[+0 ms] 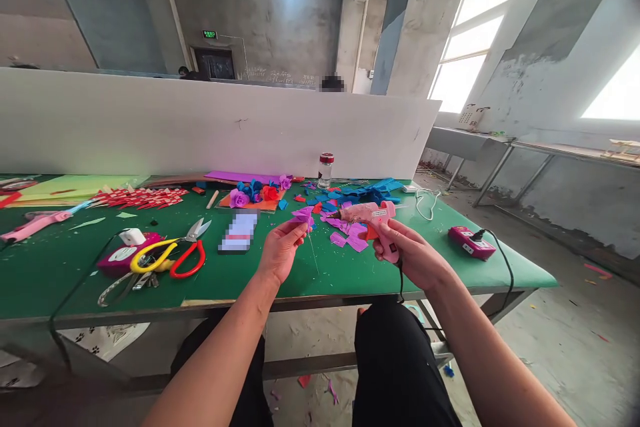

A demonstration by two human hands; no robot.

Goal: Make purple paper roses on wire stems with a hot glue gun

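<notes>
Between the fingertips of my left hand (284,247) is a purple paper flower (303,215), with a thin wire or thread hanging below it. My right hand (411,250) is wrapped round the handle of a pink glue gun (370,213). Its nozzle points left toward the flower, a short gap away. A black cord runs down from the gun's handle. Just behind and below the gun lie loose purple paper petals (356,238) on the green table (300,280).
Scissors (187,250) and a phone (239,231) lie to the left. Finished paper flowers (255,192), blue paper pieces (367,192) and a glass jar (325,172) stand farther back. A purple power socket (471,243) sits at right. A white panel (200,123) closes off the far edge.
</notes>
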